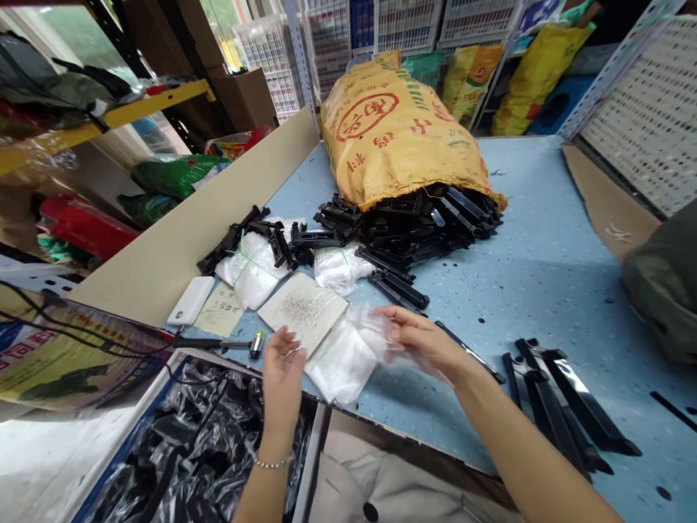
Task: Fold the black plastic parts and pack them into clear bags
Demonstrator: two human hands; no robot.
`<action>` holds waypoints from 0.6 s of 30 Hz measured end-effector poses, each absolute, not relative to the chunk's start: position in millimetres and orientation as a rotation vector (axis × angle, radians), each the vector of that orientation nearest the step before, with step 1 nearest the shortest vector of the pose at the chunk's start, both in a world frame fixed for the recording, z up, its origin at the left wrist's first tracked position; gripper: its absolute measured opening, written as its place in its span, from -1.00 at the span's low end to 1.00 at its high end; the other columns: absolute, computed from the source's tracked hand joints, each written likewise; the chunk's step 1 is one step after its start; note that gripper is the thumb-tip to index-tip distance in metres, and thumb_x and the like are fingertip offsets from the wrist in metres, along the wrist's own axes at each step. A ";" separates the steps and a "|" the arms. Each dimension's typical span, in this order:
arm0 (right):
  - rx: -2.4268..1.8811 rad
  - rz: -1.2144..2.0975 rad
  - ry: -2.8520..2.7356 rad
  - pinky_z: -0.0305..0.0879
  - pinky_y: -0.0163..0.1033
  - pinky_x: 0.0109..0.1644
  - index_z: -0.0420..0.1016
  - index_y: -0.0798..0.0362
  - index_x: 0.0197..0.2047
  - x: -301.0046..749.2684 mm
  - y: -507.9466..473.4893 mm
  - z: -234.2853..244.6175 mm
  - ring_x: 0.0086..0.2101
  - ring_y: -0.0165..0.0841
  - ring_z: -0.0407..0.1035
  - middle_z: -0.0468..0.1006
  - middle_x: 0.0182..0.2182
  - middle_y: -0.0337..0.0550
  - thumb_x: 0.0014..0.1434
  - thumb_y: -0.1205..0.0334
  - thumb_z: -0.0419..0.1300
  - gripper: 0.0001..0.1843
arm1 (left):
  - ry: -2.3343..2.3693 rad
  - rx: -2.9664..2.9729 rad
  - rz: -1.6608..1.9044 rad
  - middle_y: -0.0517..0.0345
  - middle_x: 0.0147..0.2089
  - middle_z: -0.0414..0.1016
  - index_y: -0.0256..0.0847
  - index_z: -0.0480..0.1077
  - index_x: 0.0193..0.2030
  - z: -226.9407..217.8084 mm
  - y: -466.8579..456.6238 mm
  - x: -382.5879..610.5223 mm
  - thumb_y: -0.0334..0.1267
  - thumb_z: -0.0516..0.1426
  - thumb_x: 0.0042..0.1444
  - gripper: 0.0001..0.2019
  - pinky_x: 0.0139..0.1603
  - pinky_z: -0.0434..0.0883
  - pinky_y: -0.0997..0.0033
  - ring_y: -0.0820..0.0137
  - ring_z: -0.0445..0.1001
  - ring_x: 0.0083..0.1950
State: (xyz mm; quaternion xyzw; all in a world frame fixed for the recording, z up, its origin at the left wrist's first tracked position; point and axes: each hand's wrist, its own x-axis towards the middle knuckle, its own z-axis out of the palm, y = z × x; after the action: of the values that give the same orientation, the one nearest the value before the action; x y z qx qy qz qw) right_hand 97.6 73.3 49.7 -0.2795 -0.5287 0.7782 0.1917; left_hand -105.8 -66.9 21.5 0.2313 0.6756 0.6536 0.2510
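A white rectangular plastic device (190,301) lies beside a pale-yellow handwritten paper note (220,309), a green plastic sack (166,176) sits beyond a beige board (174,238), and white lattice plastic crates (406,27) stand behind.

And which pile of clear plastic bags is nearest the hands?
The front pile, between the left hand and the right hand; no string shows on it, while the piles farther back have green string.
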 end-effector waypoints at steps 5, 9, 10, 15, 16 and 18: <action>-0.724 2.463 -1.211 0.31 -0.31 -0.48 0.52 0.04 -0.11 117.0 73.8 58.2 -0.62 -0.51 0.12 0.36 -0.56 -0.33 0.01 0.20 0.27 -0.67 | 1.125 0.723 1.426 0.00 -0.09 0.49 -0.18 0.36 0.04 36.6 -28.9 -44.5 0.05 0.34 -0.18 -0.36 -0.02 0.40 0.27 0.28 0.47 -0.09; -0.910 2.298 -0.877 0.41 -0.19 -0.25 0.48 0.06 -0.01 145.5 71.2 43.9 -0.44 -0.37 0.39 0.51 -0.39 -0.15 0.11 -0.07 0.19 -0.53 | 1.230 0.619 1.445 0.26 -0.52 0.39 -0.26 0.40 -0.35 26.6 -8.1 -30.4 -0.07 0.31 -0.07 -0.69 -0.35 0.32 0.50 0.52 0.34 -0.47; -0.917 2.302 -0.804 0.41 -0.14 -0.21 0.48 0.08 -0.02 153.9 66.1 39.7 -0.37 -0.32 0.43 0.54 -0.33 -0.09 0.12 -0.16 0.15 -0.47 | 1.284 0.602 1.488 0.29 -0.54 0.36 -0.25 0.39 -0.36 21.8 -5.2 -30.4 -0.07 0.30 -0.07 -0.69 -0.39 0.29 0.52 0.54 0.31 -0.49; -1.089 2.151 -0.868 0.36 -0.25 -0.27 0.53 0.07 -0.16 173.8 27.0 20.7 -0.33 -0.34 0.42 0.56 -0.29 -0.09 -0.06 -0.01 0.39 -0.56 | 1.518 0.724 1.429 0.24 -0.43 0.37 -0.22 0.37 -0.26 4.5 -3.7 -31.0 -0.02 0.22 0.01 -0.69 -0.36 0.32 0.45 0.46 0.35 -0.43; -1.137 2.078 -0.890 0.31 -0.30 -0.34 0.54 0.08 -0.25 172.3 21.6 17.6 -0.41 -0.40 0.37 0.54 -0.39 -0.16 -0.08 0.03 0.41 -0.62 | 1.628 0.825 1.439 0.17 -0.34 0.39 -0.21 0.37 -0.21 4.3 -6.1 -28.3 -0.04 0.21 0.03 -0.69 -0.28 0.35 0.39 0.40 0.39 -0.33; -1.188 1.957 -0.877 0.13 -0.37 -0.50 0.47 0.09 -0.45 165.8 15.7 12.0 -0.56 -0.49 0.21 0.41 -0.57 -0.28 -0.10 0.00 0.42 -0.65 | 1.874 1.087 1.496 0.01 -0.12 0.39 -0.21 0.34 -0.10 6.6 -12.8 -18.5 -0.09 0.22 0.02 -0.65 -0.04 0.34 0.24 0.25 0.38 -0.05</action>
State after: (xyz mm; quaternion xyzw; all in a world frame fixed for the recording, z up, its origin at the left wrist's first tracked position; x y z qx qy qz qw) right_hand 165.8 15.7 12.0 -0.4561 -0.3365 0.7513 0.3381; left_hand -18.5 -12.8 6.6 0.3995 0.6890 0.5500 0.2515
